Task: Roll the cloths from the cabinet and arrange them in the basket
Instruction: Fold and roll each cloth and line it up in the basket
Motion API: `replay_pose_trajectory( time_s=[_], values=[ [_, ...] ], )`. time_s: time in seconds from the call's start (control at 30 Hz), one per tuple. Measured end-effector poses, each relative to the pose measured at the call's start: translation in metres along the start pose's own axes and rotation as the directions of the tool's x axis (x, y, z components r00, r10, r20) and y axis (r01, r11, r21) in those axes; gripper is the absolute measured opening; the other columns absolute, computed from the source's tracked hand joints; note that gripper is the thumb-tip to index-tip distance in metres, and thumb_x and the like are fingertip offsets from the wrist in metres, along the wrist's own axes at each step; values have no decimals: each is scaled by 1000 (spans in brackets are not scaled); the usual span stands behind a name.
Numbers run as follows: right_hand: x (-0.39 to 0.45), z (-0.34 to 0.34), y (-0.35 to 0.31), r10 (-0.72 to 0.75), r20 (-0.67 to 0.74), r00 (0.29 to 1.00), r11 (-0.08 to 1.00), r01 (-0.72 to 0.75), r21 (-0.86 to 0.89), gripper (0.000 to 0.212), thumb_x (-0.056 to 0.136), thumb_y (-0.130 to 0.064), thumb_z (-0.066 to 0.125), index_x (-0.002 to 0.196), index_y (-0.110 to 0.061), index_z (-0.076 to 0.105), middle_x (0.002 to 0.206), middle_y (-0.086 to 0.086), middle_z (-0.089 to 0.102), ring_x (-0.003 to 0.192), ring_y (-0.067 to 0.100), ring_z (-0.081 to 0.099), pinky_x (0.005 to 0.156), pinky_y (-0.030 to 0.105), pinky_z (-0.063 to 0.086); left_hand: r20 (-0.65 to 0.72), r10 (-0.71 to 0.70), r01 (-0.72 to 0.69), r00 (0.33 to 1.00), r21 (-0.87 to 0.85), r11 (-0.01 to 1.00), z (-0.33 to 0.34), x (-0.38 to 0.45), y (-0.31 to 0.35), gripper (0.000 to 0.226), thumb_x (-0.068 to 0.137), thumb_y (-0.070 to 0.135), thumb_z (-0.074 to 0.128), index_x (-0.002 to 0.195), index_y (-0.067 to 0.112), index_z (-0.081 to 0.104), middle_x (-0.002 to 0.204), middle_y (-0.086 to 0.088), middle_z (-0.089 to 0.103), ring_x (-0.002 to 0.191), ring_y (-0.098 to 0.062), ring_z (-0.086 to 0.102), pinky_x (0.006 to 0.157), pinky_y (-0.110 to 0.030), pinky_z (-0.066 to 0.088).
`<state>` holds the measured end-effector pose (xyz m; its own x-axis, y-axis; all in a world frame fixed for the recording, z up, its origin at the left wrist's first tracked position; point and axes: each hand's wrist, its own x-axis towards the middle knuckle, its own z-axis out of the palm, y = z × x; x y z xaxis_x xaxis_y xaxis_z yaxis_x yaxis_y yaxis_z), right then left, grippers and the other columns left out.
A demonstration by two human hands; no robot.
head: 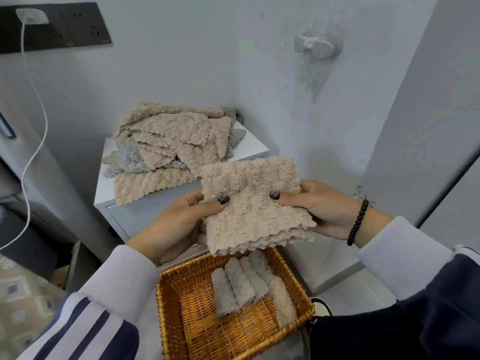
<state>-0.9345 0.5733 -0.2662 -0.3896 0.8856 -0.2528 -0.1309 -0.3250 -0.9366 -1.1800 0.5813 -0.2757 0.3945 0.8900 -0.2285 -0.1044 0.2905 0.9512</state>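
A folded beige fluffy cloth [255, 206] is held up in front of me, above the basket. My left hand [181, 219] pinches its left edge, thumb on top. My right hand [319, 206] pinches its right edge the same way. The cloth's top part is folded over toward me. Below stands a wicker basket [176, 294] holding several rolled cloths [244, 284], grey ones side by side and a beige one at the right. A loose pile of beige and grey cloths [171, 144] lies on the white cabinet [104, 193] behind.
A white wall rises behind the cabinet, with a white hook [315, 46] on it. A black socket panel [59, 24] at upper left has a white charger and cable hanging down. A dark bag [363, 341] sits right of the basket.
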Motion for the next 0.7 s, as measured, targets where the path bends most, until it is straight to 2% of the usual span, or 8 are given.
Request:
replay_pose_trajectory(
  time_s=[0.07,0.17,0.23,0.37,0.43,0.53,0.6,0.7],
  values=[
    [-3,-5,-1,-2,3,1000,1000,2,12,40,77,-13,64,117,-6,61,116,9,69,108,23,66,92,31,53,60,12,-11,998,-22,1000,-1,2,1,37,71,16,77,108,19,72,105,-17,70,73,-22,69,61,-30,58],
    [-8,-11,-4,-9,27,1000,998,7,70,39,78,-7,60,117,-5,61,116,11,69,107,23,66,90,31,54,165,47,-36,985,-68,997,-3,6,1,60,58,23,90,114,24,70,118,-18,67,82,-23,71,70,-31,58],
    [-11,-15,-6,-28,52,998,993,22,113,39,79,-3,57,118,-5,59,117,12,68,107,24,66,90,32,54,201,71,-48,977,-119,992,-1,8,-1,67,53,23,94,115,23,70,122,-16,66,88,-24,72,76,-33,57],
    [-18,-24,-9,-62,85,994,985,47,164,43,81,5,54,124,-1,55,123,17,64,113,30,63,94,38,51,276,126,-72,953,-197,978,4,10,-1,68,56,14,92,119,20,68,124,-15,65,96,-26,71,87,-42,50],
    [-21,-28,-10,-80,89,993,983,64,169,47,80,7,59,126,0,54,125,19,62,115,32,60,96,40,50,335,157,-76,929,-242,967,5,10,0,64,60,10,90,119,20,68,122,-13,67,99,-25,70,90,-43,48],
    [-24,-35,-11,-119,121,986,972,90,218,60,68,2,71,126,1,55,127,22,60,116,34,59,96,43,49,445,223,-89,867,-302,949,6,10,0,55,73,4,79,124,19,65,126,-10,65,109,-25,66,95,-43,47],
    [-25,-37,-12,-158,170,973,961,111,255,61,62,2,77,121,0,61,126,22,61,114,35,61,95,46,50,466,231,-76,854,-328,942,4,11,-1,52,79,-2,72,128,14,62,131,-13,61,116,-29,62,99,-47,40],
    [-27,-39,-12,-184,164,969,952,134,276,57,54,3,82,109,-3,70,116,20,66,106,32,66,85,40,56,500,244,-60,831,-355,933,0,14,-3,50,86,-10,57,133,8,56,134,-17,57,121,-33,57,102,-48,34]
  ],
)
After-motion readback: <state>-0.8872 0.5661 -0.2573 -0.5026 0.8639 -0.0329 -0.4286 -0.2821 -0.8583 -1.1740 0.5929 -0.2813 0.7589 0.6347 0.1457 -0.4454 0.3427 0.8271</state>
